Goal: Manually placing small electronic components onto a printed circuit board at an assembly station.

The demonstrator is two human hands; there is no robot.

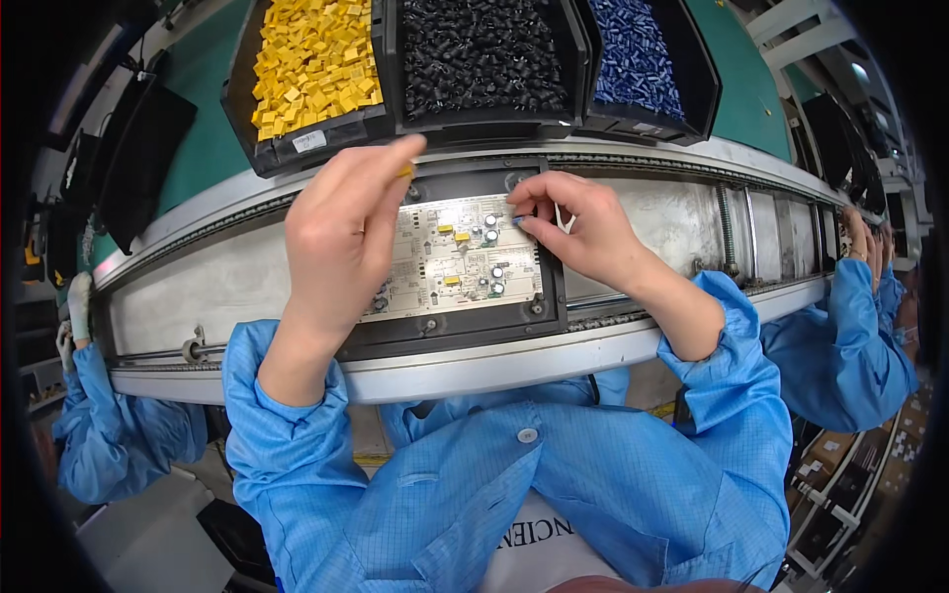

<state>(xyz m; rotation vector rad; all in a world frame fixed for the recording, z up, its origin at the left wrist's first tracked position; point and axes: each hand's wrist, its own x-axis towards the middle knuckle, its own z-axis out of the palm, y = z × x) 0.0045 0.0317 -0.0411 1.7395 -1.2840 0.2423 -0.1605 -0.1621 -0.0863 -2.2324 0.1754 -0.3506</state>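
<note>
A pale printed circuit board lies in a black carrier frame in front of me, fitted with several yellow box capacitors and round dark-topped capacitors. My left hand is raised over the board's left part, its fingers pinched on a yellow box capacitor that shows only in part. At the board's upper right edge, my right hand pinches a small blue component between thumb and forefinger. The left hand and wrist hide the board's left end.
Beyond the conveyor rail stand three black bins, holding yellow box capacitors, black components and blue components. A gloved hand of another person rests at the far left. Another person's hand shows at the right.
</note>
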